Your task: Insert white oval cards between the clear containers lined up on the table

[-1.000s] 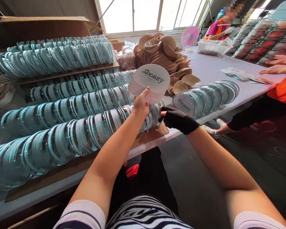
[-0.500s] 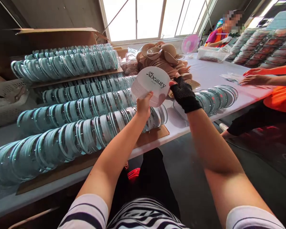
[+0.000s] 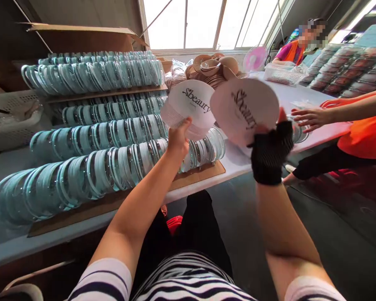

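My bare left hand [image 3: 178,141] grips a fanned stack of white oval cards [image 3: 175,98] above the table, its thumb lying over the front. Black "Sbeauty" lettering shows on the top card. My right hand [image 3: 269,154], in a black fingerless mesh glove, holds a single oval card [image 3: 224,104] by its lower right edge. The same lettering is on this card, tilted and slightly blurred. The single card stands apart from the stack's front and overlaps its right edge in view. Just left of my left hand run rows of clear rounded plastic cases [image 3: 119,167].
More cases stand on a raised board [image 3: 94,77] at the left. Beige cup-shaped pieces [image 3: 228,66] are heaped behind the cards. A white basket [image 3: 283,73] and a pink fan [image 3: 255,58] are farther back. A co-worker's hands [image 3: 313,117] reach in from the right.
My right hand has drawn one card off the stack and moved it right and toward me. My left hand with the stack has shifted slightly left. The co-worker's hand has moved left.
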Available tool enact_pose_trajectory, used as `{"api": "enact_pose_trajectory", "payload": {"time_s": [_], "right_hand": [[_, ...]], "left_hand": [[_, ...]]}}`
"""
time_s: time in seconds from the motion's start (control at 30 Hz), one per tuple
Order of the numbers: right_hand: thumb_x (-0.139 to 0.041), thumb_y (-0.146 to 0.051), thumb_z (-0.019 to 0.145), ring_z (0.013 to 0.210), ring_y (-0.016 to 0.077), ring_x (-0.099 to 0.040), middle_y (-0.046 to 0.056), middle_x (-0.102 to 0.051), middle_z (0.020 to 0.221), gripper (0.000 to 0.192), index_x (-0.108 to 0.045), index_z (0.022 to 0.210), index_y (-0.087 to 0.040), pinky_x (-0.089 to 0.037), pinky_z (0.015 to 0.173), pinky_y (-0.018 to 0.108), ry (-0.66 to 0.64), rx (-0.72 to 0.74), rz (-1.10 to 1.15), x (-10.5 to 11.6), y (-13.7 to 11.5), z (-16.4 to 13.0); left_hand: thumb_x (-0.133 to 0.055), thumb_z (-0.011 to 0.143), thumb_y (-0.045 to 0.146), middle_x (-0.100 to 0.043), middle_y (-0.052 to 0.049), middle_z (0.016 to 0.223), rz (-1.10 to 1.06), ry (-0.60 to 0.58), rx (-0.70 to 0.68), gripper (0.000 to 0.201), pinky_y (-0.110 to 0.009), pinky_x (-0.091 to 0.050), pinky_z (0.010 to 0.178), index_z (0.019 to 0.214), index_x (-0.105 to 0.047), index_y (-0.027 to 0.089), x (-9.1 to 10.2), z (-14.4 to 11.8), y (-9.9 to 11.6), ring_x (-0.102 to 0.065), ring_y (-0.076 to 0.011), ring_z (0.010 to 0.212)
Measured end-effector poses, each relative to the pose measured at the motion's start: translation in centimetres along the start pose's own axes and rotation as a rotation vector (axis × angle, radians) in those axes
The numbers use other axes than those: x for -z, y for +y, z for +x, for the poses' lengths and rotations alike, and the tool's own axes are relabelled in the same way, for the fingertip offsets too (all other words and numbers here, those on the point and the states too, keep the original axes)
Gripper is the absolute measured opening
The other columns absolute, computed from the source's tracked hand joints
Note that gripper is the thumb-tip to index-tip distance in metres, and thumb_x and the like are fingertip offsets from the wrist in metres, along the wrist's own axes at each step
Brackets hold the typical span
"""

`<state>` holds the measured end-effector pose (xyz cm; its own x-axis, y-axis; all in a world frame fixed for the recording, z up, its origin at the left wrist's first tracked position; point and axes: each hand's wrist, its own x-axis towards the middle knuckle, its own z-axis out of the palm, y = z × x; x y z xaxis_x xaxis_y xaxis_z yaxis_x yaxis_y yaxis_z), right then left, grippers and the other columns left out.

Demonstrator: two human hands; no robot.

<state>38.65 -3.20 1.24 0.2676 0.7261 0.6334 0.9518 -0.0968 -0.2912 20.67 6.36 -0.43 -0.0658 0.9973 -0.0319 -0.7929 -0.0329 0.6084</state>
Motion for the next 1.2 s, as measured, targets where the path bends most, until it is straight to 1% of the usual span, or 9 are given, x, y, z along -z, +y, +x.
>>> {"api": "enact_pose_trajectory", "payload": {"time_s": [0.1, 0.23, 0.4, 0.6, 0.73, 0.83, 0.9, 1.07, 1.2], "right_hand": [[-0.038, -0.041, 0.097, 0.098, 0.0292, -0.068, 0.017, -0.070, 0.115, 0.050, -0.058, 0.135, -0.015, -0.051, 0.084, 0.039, -0.079, -0.045, -0.021, 2.2, 1.7, -4.3], [-0.036, -0.040, 0.099, 0.086, 0.0245, -0.070, 0.012, -0.074, 0.106, 0.045, -0.064, 0.129, -0.020, -0.052, 0.078, 0.034, -0.217, 0.086, -0.079, 3.1, 1.5, -7.4], [-0.032, -0.036, 0.099, 0.085, 0.0226, -0.070, 0.013, -0.074, 0.108, 0.048, -0.064, 0.129, -0.017, -0.049, 0.074, 0.030, -0.283, 0.163, -0.065, 0.9, -0.3, -5.3], [-0.030, -0.036, 0.101, 0.082, 0.0262, -0.070, 0.012, -0.075, 0.102, 0.047, -0.056, 0.138, -0.023, -0.039, 0.064, 0.029, -0.523, 0.211, -0.161, -4.1, -3.6, -2.2], [-0.035, -0.044, 0.100, 0.076, 0.0251, -0.069, 0.010, -0.074, 0.089, 0.042, -0.060, 0.123, -0.020, -0.034, 0.060, 0.028, -0.505, 0.186, -0.170, -4.2, -3.4, -1.9], [-0.040, -0.037, 0.096, 0.077, 0.0233, -0.068, 0.009, -0.073, 0.088, 0.028, -0.061, 0.103, -0.019, -0.035, 0.061, 0.028, -0.494, 0.143, -0.091, -4.3, -2.5, -1.6], [-0.042, -0.033, 0.094, 0.080, 0.0226, -0.067, 0.010, -0.073, 0.091, 0.023, -0.060, 0.096, -0.019, -0.038, 0.064, 0.028, -0.499, 0.144, -0.027, -5.1, -2.3, -1.3], [-0.042, -0.031, 0.094, 0.078, 0.0209, -0.067, 0.011, -0.073, 0.093, 0.025, -0.062, 0.099, -0.018, -0.039, 0.064, 0.027, -0.580, 0.166, -0.016, -7.4, -3.2, -1.5], [-0.037, -0.030, 0.094, 0.074, 0.0223, -0.066, 0.013, -0.072, 0.087, 0.032, -0.066, 0.098, -0.018, -0.038, 0.061, 0.029, -0.639, 0.162, -0.064, -7.2, -3.2, -2.5]], "left_hand": [[-0.069, 0.080, 0.004, -0.074, -0.001, 0.117, -0.085, 0.054, 0.051, 0.040, -0.039, -0.051, 0.106, 0.115, -0.069, 0.026, 0.1, 1.3, 0.7, -0.063, -0.0210, 0.122], [-0.065, 0.086, 0.009, -0.071, -0.002, 0.125, -0.123, 0.092, 0.148, 0.041, -0.044, -0.052, 0.104, 0.123, -0.065, 0.029, 0.5, 2.2, 0.9, -0.063, -0.0224, 0.123], [-0.068, 0.084, 0.007, -0.070, -0.002, 0.127, -0.139, 0.115, 0.114, 0.049, -0.046, -0.052, 0.104, 0.126, -0.063, 0.032, 0.8, 1.9, 0.5, -0.064, -0.0228, 0.122], [-0.069, 0.082, 0.005, -0.074, -0.001, 0.118, -0.104, 0.132, 0.070, 0.040, -0.043, -0.053, 0.104, 0.115, -0.069, 0.027, 0.9, 2.0, -0.1, -0.064, -0.0226, 0.122], [-0.069, 0.082, 0.004, -0.075, 0.000, 0.114, -0.107, 0.139, 0.065, 0.038, -0.042, -0.053, 0.104, 0.112, -0.070, 0.028, 0.9, 2.0, -0.2, -0.065, -0.0220, 0.120], [-0.069, 0.082, 0.004, -0.075, -0.001, 0.114, -0.113, 0.137, 0.086, 0.039, -0.041, -0.052, 0.105, 0.114, -0.069, 0.026, 0.7, 2.0, -0.1, -0.064, -0.0224, 0.121], [-0.067, 0.084, 0.004, -0.074, -0.002, 0.115, -0.118, 0.144, 0.094, 0.040, -0.042, -0.052, 0.106, 0.117, -0.068, 0.026, 0.5, 2.0, -0.1, -0.064, -0.0227, 0.122], [-0.067, 0.084, 0.003, -0.073, -0.003, 0.120, -0.111, 0.144, 0.085, 0.044, -0.043, -0.051, 0.107, 0.122, -0.066, 0.027, 0.5, 2.2, -0.2, -0.062, -0.0237, 0.124], [-0.068, 0.084, 0.004, -0.072, -0.002, 0.122, -0.104, 0.138, 0.082, 0.048, -0.041, -0.050, 0.107, 0.125, -0.063, 0.028, 0.7, 2.1, -0.2, -0.061, -0.0229, 0.125]]}}
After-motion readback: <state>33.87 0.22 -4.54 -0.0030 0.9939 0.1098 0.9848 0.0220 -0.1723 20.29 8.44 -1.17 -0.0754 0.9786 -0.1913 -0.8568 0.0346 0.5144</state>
